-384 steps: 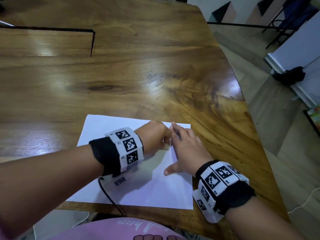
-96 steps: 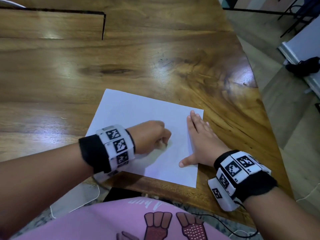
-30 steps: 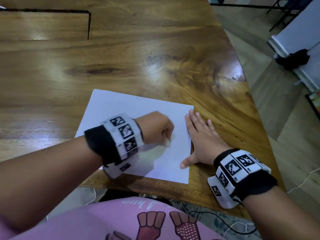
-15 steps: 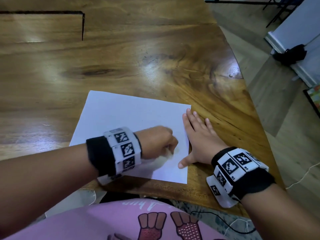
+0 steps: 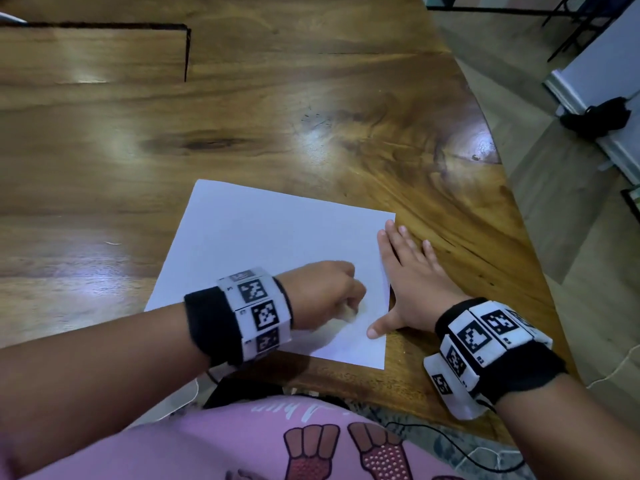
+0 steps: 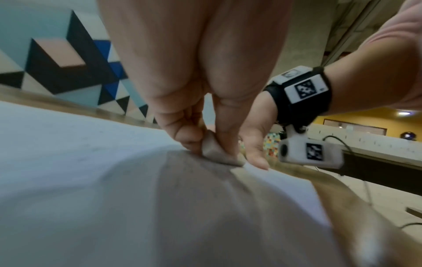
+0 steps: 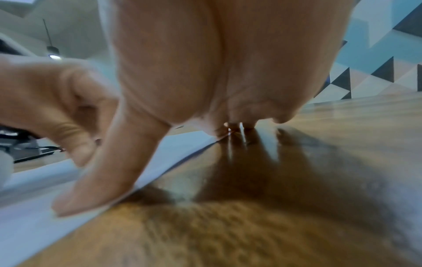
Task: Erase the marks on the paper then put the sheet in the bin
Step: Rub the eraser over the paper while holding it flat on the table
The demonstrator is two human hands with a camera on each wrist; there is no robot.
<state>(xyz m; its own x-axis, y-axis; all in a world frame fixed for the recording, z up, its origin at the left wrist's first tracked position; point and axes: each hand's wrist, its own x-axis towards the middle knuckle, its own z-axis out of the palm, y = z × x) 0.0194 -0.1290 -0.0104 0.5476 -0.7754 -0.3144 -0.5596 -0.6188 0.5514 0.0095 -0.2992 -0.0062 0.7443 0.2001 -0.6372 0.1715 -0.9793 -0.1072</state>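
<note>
A white sheet of paper (image 5: pixel 277 251) lies on the wooden table (image 5: pixel 242 116) near its front edge. My left hand (image 5: pixel 329 292) is curled into a fist over the sheet's lower right part and pinches a small pale eraser (image 6: pixel 217 151), whose tip presses on the paper (image 6: pixel 91 180). My right hand (image 5: pixel 408 282) lies flat with straight fingers across the sheet's right edge, thumb on the paper (image 7: pixel 45 207) and the other fingers partly on the wood. No marks show clearly on the sheet. No bin is in view.
The table's right edge (image 5: pixel 512 209) curves toward the floor. A dark slot (image 5: pixel 186 53) cuts the tabletop at the far left. A black object (image 5: pixel 599 116) lies on the floor by a white wall. Cables (image 5: pixel 485 459) hang below the front edge.
My left fist with the eraser has shifted slightly back and forth over the sheet's lower right part. The right hand has stayed flat on the sheet's right edge.
</note>
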